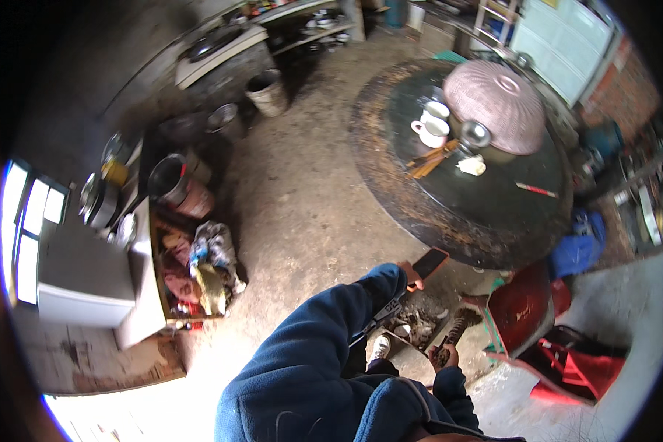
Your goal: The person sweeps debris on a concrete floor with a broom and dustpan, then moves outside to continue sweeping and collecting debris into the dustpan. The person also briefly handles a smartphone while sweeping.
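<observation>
In the head view, two hands show. The left hand pinches one dark, phone-like slab by its near end, above the floor short of the table. The right hand is closed around one mottled brown thing; whether it joins the ribbed brown piece just beyond, I cannot tell. Between the hands, one heap of pale scraps lies in a dark-edged pan, near one white shoe.

One round table bears one upturned pink basket, two white mugs, one metal bowl, one bundle of wooden sticks, one white lump and one red-and-white stick.
</observation>
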A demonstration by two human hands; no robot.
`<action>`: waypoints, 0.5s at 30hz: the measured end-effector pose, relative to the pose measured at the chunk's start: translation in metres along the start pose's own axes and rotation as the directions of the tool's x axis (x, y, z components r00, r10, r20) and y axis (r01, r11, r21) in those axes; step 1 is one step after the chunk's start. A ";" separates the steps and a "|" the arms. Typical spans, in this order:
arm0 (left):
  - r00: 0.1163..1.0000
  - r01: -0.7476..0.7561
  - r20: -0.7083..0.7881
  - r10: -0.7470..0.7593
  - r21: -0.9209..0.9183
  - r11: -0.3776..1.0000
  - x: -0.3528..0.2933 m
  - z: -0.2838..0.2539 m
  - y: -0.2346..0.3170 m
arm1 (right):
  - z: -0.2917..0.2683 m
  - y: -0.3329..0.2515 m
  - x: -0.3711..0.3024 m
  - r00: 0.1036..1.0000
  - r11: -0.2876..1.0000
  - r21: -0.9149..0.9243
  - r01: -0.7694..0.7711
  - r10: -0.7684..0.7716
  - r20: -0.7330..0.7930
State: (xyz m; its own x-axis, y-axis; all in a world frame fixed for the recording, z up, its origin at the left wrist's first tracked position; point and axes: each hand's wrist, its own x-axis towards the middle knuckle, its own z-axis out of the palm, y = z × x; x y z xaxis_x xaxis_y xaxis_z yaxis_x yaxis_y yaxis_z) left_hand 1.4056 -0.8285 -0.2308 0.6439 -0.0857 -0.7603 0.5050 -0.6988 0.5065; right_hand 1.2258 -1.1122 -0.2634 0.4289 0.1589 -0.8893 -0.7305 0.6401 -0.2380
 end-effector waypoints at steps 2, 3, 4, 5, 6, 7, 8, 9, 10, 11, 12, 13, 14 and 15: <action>0.994 0.003 -0.111 -0.019 -0.149 0.989 -0.027 0.015 -0.026 | -0.005 -0.005 0.006 0.998 0.998 -0.043 -0.043 0.041 -0.054; 0.992 0.018 -0.122 -0.040 -0.180 0.984 -0.045 0.019 -0.041 | -0.006 -0.007 0.008 0.998 0.997 -0.033 -0.065 0.065 0.009; 0.991 0.036 -0.117 -0.060 -0.196 0.980 -0.065 0.021 -0.055 | -0.007 -0.010 0.010 0.995 0.995 -0.033 -0.094 0.095 0.036; 0.989 0.066 -0.116 -0.092 -0.205 0.976 -0.088 0.023 -0.070 | -0.007 -0.012 0.012 0.991 0.991 -0.046 -0.129 0.130 0.009; 0.953 0.070 -0.287 -0.097 -0.105 0.992 -0.113 0.027 -0.085 | -0.006 -0.014 0.014 0.985 0.983 -0.067 -0.170 0.170 0.004; 0.919 0.069 -0.382 -0.098 -0.089 0.994 -0.140 0.031 -0.099 | -0.003 -0.016 0.015 0.974 0.974 -0.097 -0.206 0.214 0.075; 0.859 0.155 -0.486 -0.158 -0.047 0.987 -0.167 0.037 -0.113 | 0.001 -0.017 0.016 0.972 0.969 -0.131 -0.211 0.223 0.081; 0.821 0.210 -0.519 -0.241 -0.118 0.971 -0.194 0.042 -0.129 | 0.006 -0.018 0.017 0.975 0.964 -0.165 -0.206 0.218 0.053; 0.804 0.260 -0.505 -0.313 -0.176 0.950 -0.220 0.047 -0.145 | 0.012 -0.018 0.019 0.981 0.956 -0.219 -0.193 0.184 -0.058; 0.756 0.324 -0.529 -0.386 -0.210 0.922 -0.244 0.054 -0.163 | 0.018 -0.016 0.019 0.983 0.953 -0.242 -0.183 0.174 -0.058; 0.708 0.350 -0.547 -0.446 -0.277 0.895 -0.268 0.064 -0.183 | 0.025 -0.014 0.020 0.984 0.948 -0.266 -0.177 0.163 -0.074; 0.632 0.398 -0.587 -0.506 -0.314 0.862 -0.289 0.078 -0.202 | 0.031 -0.011 0.021 0.982 0.941 -0.287 -0.180 0.156 -0.105; 0.604 0.373 -0.626 -0.494 -0.326 0.869 -0.312 0.091 -0.224 | 0.038 -0.008 0.022 0.980 0.911 -0.369 -0.184 0.140 -0.145; 0.530 0.258 -0.620 -0.579 -0.533 0.806 -0.332 0.111 -0.241 | 0.044 -0.003 0.023 0.974 0.902 -0.372 -0.217 0.175 -0.142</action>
State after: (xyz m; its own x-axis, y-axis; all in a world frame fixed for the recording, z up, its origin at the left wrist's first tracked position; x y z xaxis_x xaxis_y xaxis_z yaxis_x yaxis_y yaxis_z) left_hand 1.0066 -0.7103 -0.1460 0.4048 0.7993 -0.4441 0.8794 -0.2072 0.4287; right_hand 1.2617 -1.0771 -0.2660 0.2141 0.1602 -0.9636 -0.9501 0.2633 -0.1673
